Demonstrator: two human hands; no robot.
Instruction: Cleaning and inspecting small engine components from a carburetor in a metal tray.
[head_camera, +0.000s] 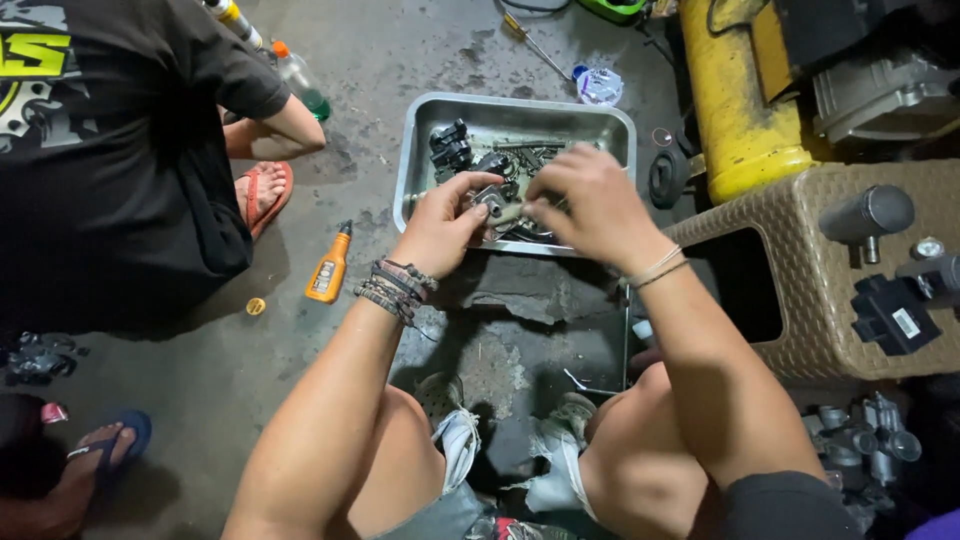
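Both forearms stretched forward over bent knees, meeting above the near edge of the metal tray. Left hand curled, fingers closed around a small metal part. Right hand palm down, fingertips pinched at that part's right end. Part mostly hidden by fingers; shape unclear. Tray's other dark parts hard to tell apart.

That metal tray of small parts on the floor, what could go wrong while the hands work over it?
The left hand and right hand hold a small metal part above the metal tray; if the grip slips, it could drop among the loose bolts. The orange bottle lying nearby could be kicked.
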